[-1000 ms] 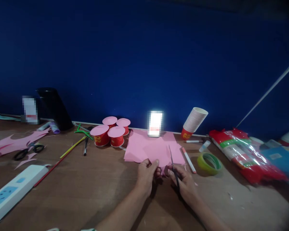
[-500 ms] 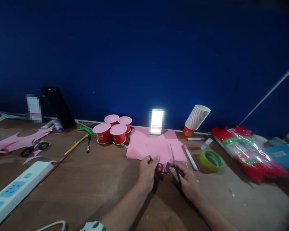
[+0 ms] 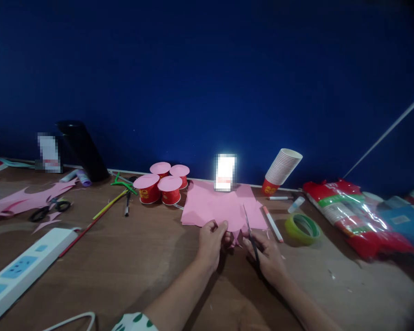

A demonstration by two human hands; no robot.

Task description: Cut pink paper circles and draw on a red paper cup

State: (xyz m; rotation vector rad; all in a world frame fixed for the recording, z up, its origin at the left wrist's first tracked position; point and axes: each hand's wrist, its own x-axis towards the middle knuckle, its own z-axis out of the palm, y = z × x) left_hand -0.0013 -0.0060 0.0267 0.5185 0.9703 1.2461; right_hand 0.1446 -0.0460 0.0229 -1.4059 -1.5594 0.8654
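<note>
- While the right hand (image 3: 267, 257) curls around the handles of the scissors (image 3: 251, 238), the blades reach past the fingers; they look like one thin line, so I cannot tell how far apart they stand.
- The scissors' long axis runs away from the person towards the back edge of the desk (image 3: 152, 262), with the tip pointing at the wall and leaning slightly left.
- They are just in front of the right part of the pink sheets (image 3: 198, 204), which lie near the middle of the back edge.
- The left hand (image 3: 210, 241) is mostly closed, thumb and fingers pinching a pink paper piece (image 3: 236, 224) just left of the blades; its near side hangs in ragged points.
- Left of the sheets, four red cups (image 3: 149, 194) stand close together near the back edge; pink discs (image 3: 170, 184) cover their tops and hide what is inside.
- Right of the sheets, also by the back edge, a stack of paper cups (image 3: 279, 170) tilts to the right, one nested in another, its open end facing up and right.
- Farther right, a red and clear plastic bag (image 3: 355, 218) lies slantwise; its contents are too blurred to tell.
- Between bag and sheets lies a roll of tape (image 3: 293, 230).
- Towards the desk's back left, a black flask (image 3: 84, 154) leans left.
</note>
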